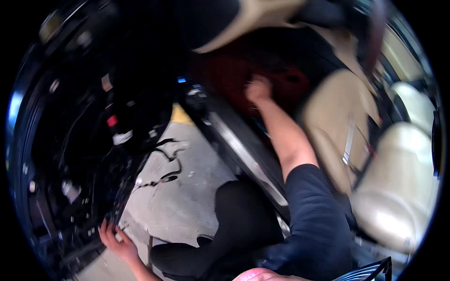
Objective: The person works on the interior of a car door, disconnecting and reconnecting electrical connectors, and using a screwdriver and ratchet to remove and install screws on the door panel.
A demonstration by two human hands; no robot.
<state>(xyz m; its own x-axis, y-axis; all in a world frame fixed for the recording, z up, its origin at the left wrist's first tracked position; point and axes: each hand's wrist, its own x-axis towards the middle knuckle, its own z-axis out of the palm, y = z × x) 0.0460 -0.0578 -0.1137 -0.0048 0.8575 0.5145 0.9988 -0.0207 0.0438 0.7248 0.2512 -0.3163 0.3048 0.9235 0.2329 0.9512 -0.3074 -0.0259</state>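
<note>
My right hand [258, 89] reaches over the door sill [241, 150] into the dark red carpeted footwell [229, 79] of a car. Its fingers look curled closed, and blur hides whatever may be in them. At the lower left, my left hand [117, 242] rests by the edge of an opened car door [79, 178], fingers apart and tips touching the door. The door's trim panel is off, baring black inner structure, wiring and a red connector [112, 121].
A beige front seat [333, 126] stands right of my right arm, with a beige rear seat [391, 187] beyond. Part of the beige-and-black dashboard [248, 21] shows at the top. A loose black cable [171, 161] hangs from the door over the grey concrete floor [187, 206].
</note>
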